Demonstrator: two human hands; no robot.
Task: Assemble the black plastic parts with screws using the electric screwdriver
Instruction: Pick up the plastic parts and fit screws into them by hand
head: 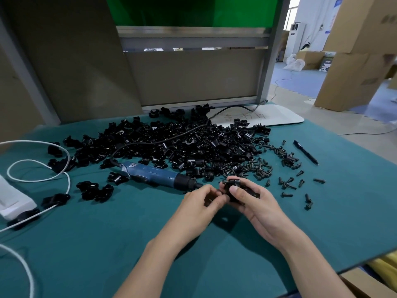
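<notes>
left hand point(202, 203), right hand point(257, 205) hold part point(233, 187)

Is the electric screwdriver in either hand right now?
No, the screwdriver lies on the green mat beside the left hand, which together with the right hand holds a black part.

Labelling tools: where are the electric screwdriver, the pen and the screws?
electric screwdriver point(154, 175), head view, blue body.
pen point(306, 152), head view, middle of barrel.
screws point(257, 168), head view, centre of the heap.
</notes>
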